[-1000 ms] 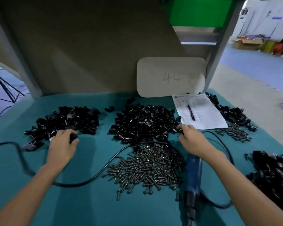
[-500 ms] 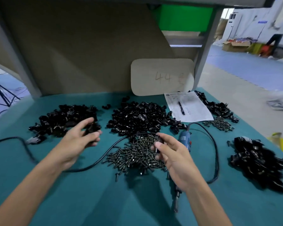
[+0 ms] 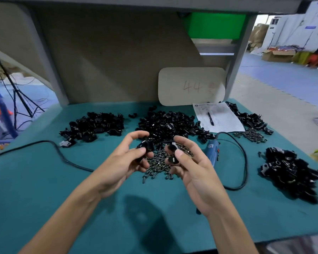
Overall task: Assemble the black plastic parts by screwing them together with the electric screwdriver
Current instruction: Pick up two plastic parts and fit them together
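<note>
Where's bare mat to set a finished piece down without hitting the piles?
Widest bare patch: the near mat, between the black cable at left and the screwdriver's cord at right. A narrower strip runs between that cord and the right-hand pile. Crowded: the screw heap and the back piles.

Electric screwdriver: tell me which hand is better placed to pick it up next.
Right, probably. The electric screwdriver lies just beside the right hand; the left hand is farther, beyond the screw pile. Both are full: left black part, right black part.
</note>
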